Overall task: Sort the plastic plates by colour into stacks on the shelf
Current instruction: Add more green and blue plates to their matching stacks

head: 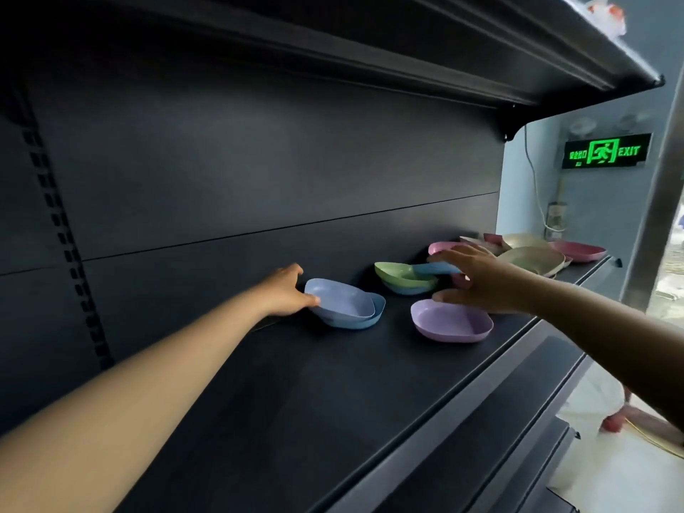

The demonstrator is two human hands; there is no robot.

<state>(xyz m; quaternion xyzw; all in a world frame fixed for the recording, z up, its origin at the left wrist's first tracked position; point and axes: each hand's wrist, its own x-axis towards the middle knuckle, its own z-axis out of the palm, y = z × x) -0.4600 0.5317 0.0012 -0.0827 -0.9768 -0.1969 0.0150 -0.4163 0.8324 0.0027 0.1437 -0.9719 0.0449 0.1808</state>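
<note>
While the long black metal shelf (296, 383) carries every plate in view, the sorting looks only partly done. At its far right end lies an unsorted cluster of beige and pink plastic plates (529, 255), overlapping one another. Nearer the middle sits a green plastic plate (398, 274) resting on a blue one, with a lone lilac plastic plate (449, 320) in front of it, close to the shelf's front edge. To the left of these stands the stack of pale blue plastic plates (346, 303), two or so, the top one tilted and not yet nested flat.

The left hand (287, 292) pinches the left rim of that blue stack's top plate, thumb over the edge and fingers behind it. The right hand (477, 277) hovers above the shelf, between the green plate and the mixed cluster, fingers spread; a loose blue plastic plate (436, 268) lies at its fingertips, propped on the green plate's rim. Whether the fingers grip it or merely touch it I cannot tell.

The coming move turns on this: the loose blue plate lies well to the right of the blue stack, its long axis running roughly left to right along the shelf. The right hand is far nearer to it, so it would likely carry the plate leftward across the green plate to the stack that the left hand steadies.
</note>
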